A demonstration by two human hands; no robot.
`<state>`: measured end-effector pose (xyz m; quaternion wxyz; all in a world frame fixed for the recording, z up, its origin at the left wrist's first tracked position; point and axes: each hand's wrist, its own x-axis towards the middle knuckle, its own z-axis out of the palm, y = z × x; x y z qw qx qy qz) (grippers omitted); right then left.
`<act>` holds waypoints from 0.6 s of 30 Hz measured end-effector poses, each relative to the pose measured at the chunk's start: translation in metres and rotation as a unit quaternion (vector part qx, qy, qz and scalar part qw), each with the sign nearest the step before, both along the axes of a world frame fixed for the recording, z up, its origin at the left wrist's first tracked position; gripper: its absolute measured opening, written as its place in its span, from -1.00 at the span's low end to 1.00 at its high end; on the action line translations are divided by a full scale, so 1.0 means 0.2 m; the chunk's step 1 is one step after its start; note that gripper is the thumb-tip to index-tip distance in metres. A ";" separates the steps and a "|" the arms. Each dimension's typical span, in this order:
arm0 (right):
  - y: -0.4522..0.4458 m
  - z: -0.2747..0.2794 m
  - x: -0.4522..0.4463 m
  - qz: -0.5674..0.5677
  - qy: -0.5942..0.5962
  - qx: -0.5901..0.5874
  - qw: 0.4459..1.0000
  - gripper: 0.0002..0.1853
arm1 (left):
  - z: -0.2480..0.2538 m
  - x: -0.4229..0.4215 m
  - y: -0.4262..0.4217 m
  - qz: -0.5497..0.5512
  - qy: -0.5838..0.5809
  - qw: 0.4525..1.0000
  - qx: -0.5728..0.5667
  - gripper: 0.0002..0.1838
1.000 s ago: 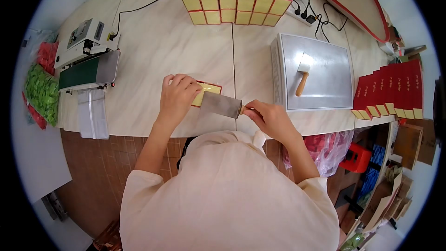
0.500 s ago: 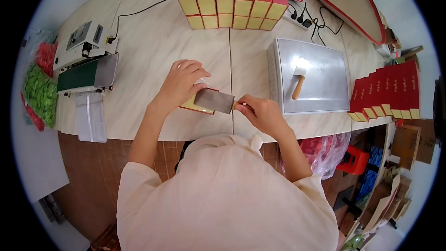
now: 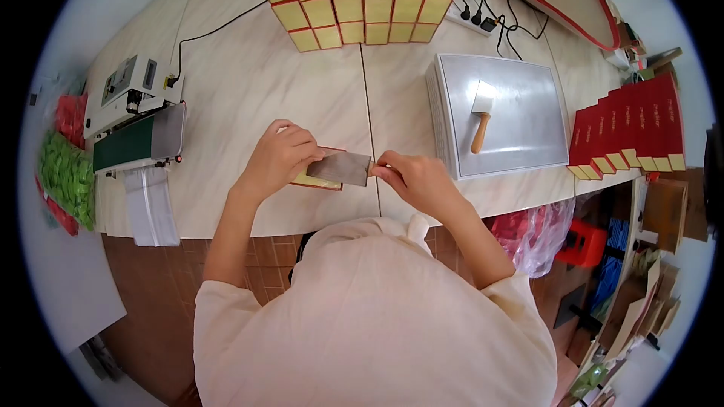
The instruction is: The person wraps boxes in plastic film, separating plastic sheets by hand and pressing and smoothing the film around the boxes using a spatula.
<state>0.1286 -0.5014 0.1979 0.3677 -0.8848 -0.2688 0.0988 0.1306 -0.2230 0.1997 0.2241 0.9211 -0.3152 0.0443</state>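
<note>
My right hand [image 3: 413, 179] is closed on the handle of a wide flat metal scraper [image 3: 339, 168]. The blade points left and lies over a yellow box with red edges [image 3: 315, 181] on the table. My left hand [image 3: 277, 160] holds the box at its left end, fingers curled over it and thumb near the blade. The blade covers much of the box, and the scraper's handle is mostly hidden in my right hand.
Stacked yellow-and-red boxes [image 3: 348, 7] stand at the back. On the right, a metal-topped case [image 3: 520, 120] bears a second scraper [image 3: 480, 124], beside red boxes [image 3: 630, 124]. A machine [image 3: 139, 132] and plastic bags [image 3: 151, 207] sit left; a power strip [image 3: 471, 19] lies behind.
The box first turned beneath the blade as my left hand shifted its hold. Both hands and the scraper have since moved slightly left in view, and my left fingers have curled more.
</note>
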 end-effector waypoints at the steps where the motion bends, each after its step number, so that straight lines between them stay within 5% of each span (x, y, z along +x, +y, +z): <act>1: 0.00 0.00 0.00 0.004 -0.008 -0.008 1.000 -0.75 | 0.00 -0.01 0.00 -0.003 0.002 1.000 0.001 -0.92; 13: 0.01 -0.02 0.09 0.005 -0.037 -0.003 0.999 -0.65 | 0.00 -0.03 0.00 0.000 -0.044 0.999 0.029 -0.92; 18: -0.08 -0.02 0.06 0.036 -0.024 0.062 0.997 -0.69 | 0.06 -0.06 0.06 0.098 -0.084 0.989 -0.067 -0.79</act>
